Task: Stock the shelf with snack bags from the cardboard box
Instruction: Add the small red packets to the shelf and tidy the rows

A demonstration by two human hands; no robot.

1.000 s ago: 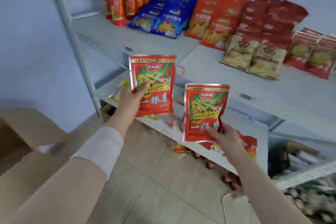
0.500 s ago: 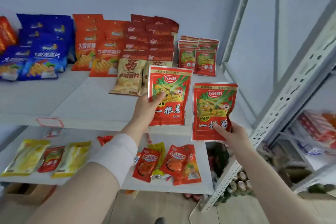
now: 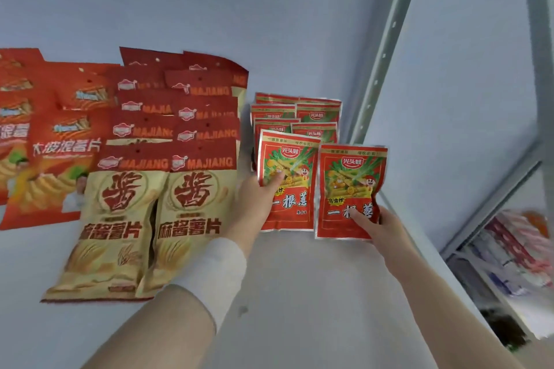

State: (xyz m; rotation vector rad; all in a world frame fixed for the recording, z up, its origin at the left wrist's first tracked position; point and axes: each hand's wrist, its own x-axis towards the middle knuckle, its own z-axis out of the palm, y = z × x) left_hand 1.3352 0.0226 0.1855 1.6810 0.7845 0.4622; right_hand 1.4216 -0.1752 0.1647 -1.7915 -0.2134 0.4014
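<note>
Two small snack bags are held side by side just in front of the stack of matching bags (image 3: 299,117) at the back of the shelf (image 3: 299,293). The left grip (image 3: 254,198) is closed on the left bag (image 3: 295,207), thumb across its printed face and fingers behind. The right grip (image 3: 380,225) pinches the right bag (image 3: 350,186) at its lower right corner, thumb pressed on the front.

Each bag is flat and rectangular, red with a thin silvery sealed border. Each has a small blue-and-white logo at the top, green stalks and cartoon figures in the middle, and large characters across the red lower half. The left bag overlaps the stack's front row; the right bag sits slightly nearer the camera. Whether either touches the shelf cannot be told.

Left of the stack lie overlapping tan-and-red MAJIANG chip bags (image 3: 168,189), with orange chip bags (image 3: 57,159) further left. A grey shelf post (image 3: 377,48) rises right of the stack.
</note>
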